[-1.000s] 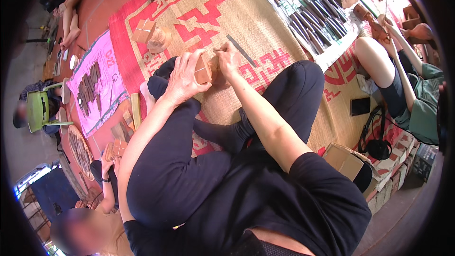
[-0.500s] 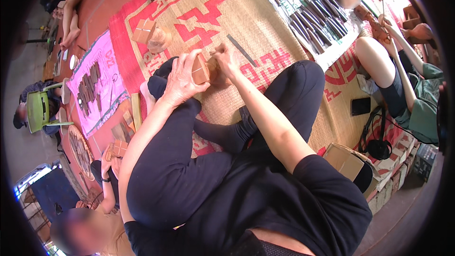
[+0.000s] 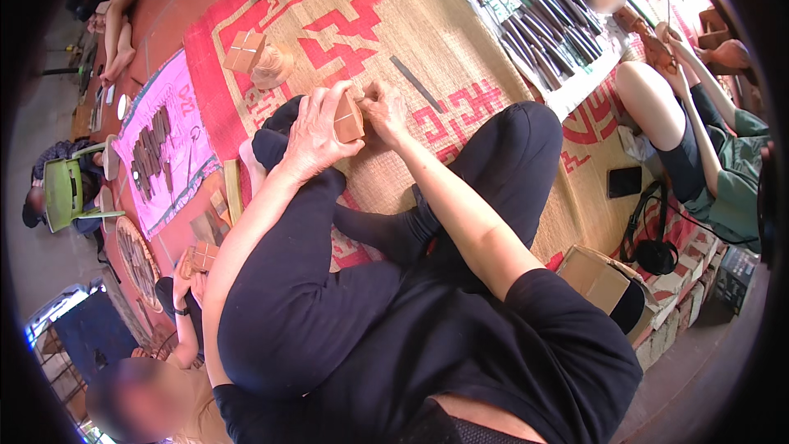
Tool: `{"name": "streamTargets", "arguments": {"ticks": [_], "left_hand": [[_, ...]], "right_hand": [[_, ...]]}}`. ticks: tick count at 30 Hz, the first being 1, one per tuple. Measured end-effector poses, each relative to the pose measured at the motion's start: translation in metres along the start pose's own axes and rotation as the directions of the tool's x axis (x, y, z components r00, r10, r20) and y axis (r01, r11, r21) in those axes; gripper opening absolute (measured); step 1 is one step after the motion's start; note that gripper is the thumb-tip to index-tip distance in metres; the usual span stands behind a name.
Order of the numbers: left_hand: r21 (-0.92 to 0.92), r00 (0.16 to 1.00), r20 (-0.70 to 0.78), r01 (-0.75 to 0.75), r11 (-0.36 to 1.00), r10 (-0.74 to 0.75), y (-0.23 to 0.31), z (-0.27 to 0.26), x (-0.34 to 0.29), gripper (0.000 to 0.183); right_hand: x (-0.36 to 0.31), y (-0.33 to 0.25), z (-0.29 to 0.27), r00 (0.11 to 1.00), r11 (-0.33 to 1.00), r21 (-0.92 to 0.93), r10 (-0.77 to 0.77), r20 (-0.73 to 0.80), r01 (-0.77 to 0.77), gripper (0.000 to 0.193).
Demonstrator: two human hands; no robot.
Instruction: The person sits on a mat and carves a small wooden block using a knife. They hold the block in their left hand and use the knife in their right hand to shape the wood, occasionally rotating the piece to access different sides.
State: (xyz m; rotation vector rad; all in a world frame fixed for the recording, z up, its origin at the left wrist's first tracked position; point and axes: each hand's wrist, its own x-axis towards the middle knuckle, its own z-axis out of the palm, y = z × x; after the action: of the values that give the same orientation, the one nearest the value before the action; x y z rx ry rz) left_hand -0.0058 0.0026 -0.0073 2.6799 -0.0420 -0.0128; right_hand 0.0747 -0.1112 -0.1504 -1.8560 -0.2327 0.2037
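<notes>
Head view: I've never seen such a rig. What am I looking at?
There is no robot here, just a person's two bare hands. Every picture comes from a fisheye camera on the person's head, looking down, so straight edges bend near the rim. The left hand has its grip on a wooden block with a pale line across it. The right hand is at the block's right side; whether it holds anything is hard to tell. On the patterned mat lie a dark strip and another wooden piece; dark rods lie on a white sheet.

Bright light; dark, bent fisheye rim, seemingly soft.
</notes>
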Motion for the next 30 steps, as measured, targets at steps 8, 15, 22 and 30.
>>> {"name": "streamTargets", "arguments": {"ticks": [8,15,22,30], "left_hand": [[-0.002,1.0,-0.001,-0.022,1.0,0.022,0.005,0.001,0.001,0.097],[-0.008,1.0,-0.001,-0.014,1.0,0.014,0.004,0.003,0.004,0.097],[-0.031,1.0,0.0,0.02,0.999,-0.02,0.005,-0.001,-0.001,0.094],[-0.021,1.0,0.014,0.023,1.0,-0.023,0.007,-0.001,0.004,0.096]], "right_hand": [[0.037,0.006,-0.013,0.968,0.951,-0.182,0.236,-0.083,-0.248,0.015],[0.001,0.018,-0.004,0.991,0.996,0.006,-0.092,-0.094,0.093,0.021],[0.025,0.006,-0.027,0.988,0.986,0.063,0.157,0.003,-0.157,0.019],[0.011,0.009,-0.01,0.992,0.991,0.055,0.122,-0.017,-0.12,0.023]]}}
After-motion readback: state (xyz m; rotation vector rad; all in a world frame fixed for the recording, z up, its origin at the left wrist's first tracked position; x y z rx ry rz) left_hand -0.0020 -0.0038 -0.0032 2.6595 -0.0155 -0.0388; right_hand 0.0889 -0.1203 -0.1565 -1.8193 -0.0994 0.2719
